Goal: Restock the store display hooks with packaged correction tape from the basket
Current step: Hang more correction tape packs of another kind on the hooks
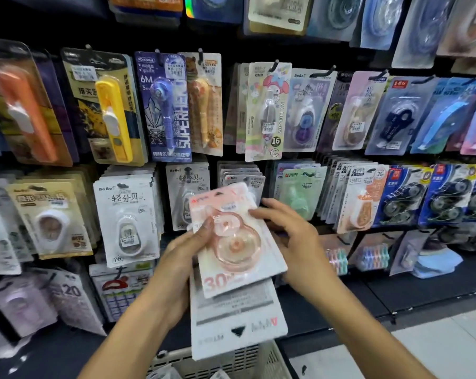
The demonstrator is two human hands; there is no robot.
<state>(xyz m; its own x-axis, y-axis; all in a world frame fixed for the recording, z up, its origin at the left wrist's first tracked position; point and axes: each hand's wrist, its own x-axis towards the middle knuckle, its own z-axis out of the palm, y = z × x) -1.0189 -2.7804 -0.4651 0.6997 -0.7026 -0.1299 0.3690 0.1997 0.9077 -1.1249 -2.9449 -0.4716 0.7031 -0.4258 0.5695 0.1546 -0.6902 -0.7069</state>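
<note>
Before the display hooks [239, 176], the left hand [187, 250] grips a stack of packs while the right hand [291, 231] pinches the pink correction tape pack [231, 242], probably best fanned free, then hole-first onto the hook.

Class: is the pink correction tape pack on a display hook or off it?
Off: the pink pack is held between left hand and right hand.

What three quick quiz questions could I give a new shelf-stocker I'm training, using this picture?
1. True or false: the left hand holds several packs.
2. What colour is the top pack? A) blue B) pink C) yellow
3. Where does the basket sit relative to the hands?

Key: 1. True, more packs lie beneath the top one. 2. B. 3. Below them, at the bottom edge; the right hand touches the top pack.
</note>
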